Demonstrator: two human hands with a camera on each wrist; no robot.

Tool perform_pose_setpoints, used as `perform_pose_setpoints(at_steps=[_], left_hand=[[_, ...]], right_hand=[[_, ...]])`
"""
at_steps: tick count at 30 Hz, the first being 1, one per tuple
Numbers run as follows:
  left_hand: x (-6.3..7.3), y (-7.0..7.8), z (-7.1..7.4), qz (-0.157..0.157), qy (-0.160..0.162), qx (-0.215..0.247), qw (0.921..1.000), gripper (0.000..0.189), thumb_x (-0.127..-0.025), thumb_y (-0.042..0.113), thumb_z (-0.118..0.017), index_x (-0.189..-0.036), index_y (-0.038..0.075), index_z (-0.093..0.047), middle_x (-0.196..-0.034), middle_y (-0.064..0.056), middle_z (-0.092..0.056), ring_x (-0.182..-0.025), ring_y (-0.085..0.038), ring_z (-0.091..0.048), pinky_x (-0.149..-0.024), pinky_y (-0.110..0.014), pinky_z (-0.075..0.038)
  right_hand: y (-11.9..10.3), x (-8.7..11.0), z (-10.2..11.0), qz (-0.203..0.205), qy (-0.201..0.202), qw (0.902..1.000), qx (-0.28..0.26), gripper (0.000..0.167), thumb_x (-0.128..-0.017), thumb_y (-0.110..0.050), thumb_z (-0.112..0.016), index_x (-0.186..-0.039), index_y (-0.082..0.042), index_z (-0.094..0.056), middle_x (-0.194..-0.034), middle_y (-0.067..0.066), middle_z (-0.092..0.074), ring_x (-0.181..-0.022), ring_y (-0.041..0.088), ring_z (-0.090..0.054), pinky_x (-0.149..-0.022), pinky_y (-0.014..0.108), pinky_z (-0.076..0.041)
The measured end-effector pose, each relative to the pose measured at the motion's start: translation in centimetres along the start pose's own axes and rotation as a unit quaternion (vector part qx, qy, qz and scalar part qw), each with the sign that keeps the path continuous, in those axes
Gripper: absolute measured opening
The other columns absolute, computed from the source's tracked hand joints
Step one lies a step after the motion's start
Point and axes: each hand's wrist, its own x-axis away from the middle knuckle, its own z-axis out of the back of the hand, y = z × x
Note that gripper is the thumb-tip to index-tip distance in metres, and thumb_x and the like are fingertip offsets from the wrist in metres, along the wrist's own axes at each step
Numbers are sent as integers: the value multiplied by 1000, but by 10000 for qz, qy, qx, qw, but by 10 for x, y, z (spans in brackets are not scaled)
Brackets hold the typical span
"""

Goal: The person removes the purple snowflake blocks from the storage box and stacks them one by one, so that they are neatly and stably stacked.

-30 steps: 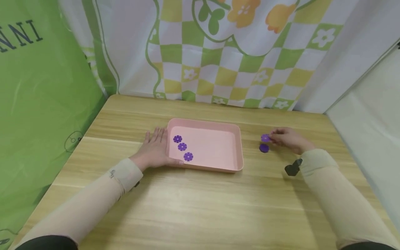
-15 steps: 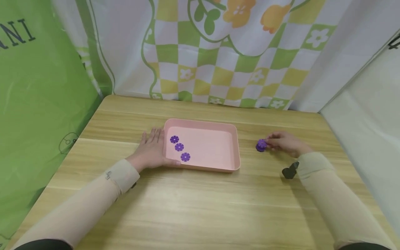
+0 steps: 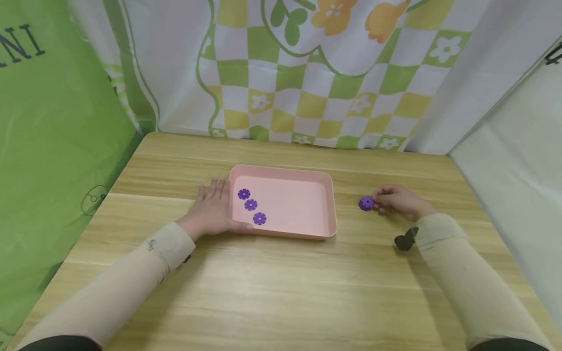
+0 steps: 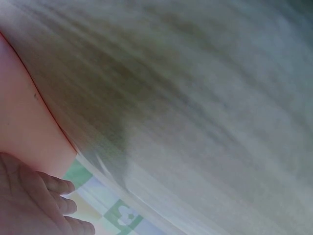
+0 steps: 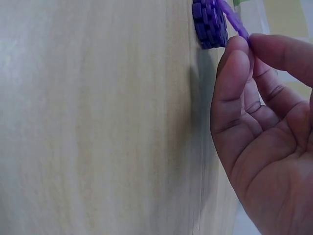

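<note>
My right hand [image 3: 401, 201] pinches a purple notched disc [image 5: 233, 18] between thumb and fingertips, tilted against a short stack of the same discs [image 5: 206, 27] on the table. From the head view the held disc overlaps the stack. My left hand [image 3: 210, 210] lies with straight fingers along the left side of a pink tray [image 3: 331, 204], the thumb over its front rim. Inside the tray, three purple notched discs [image 3: 250, 204] lie in a slanting row near the left wall. The left wrist view shows part of the left hand [image 4: 29, 200] beside the tray's wall [image 4: 29, 117].
A wooden table [image 3: 281, 287] carries everything. Behind it hangs a checked, flowered curtain [image 3: 307, 87]; a green cloth [image 3: 66, 122] is at the left and a white panel [image 3: 513, 146] at the right. A black wrist camera [image 3: 406, 239] hangs under the right cuff.
My right hand has brought its disc down and toward me onto the stack. The left hand keeps its place at the tray, while the head view has shifted slightly.
</note>
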Motion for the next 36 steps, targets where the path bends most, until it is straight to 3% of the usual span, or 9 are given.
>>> perform_pose_setpoints(at_steps=[10,20,36], left_hand=[[3,4,5,-13,22,-21,10000,152,-69,93,-63,-160,-11,1,-168,-30,2,-155,-45,7,-121,-60,12],[-3,-4,-3,67,24,-24,10000,159,-61,102,-53,-161,-7,5,-169,-26,5,-155,-40,10,-121,-57,14],[-2,-1,1,17,-70,-28,10000,153,-68,97,-58,-160,-9,5,-168,-29,5,-155,-43,10,-120,-60,13]], right_hand=[[2,-2,1,-131,-48,9999,-33,27,-109,-5,-47,-127,15,-49,-97,0,-65,-87,7,-64,-79,21,-57],[6,-5,2,-87,-33,9996,-267,27,-109,-4,-48,-128,15,-47,-98,-2,-66,-87,6,-66,-81,23,-59],[5,-5,-1,-87,-74,9996,-258,29,-109,-2,-47,-129,20,-47,-99,-1,-66,-88,5,-66,-83,22,-58]])
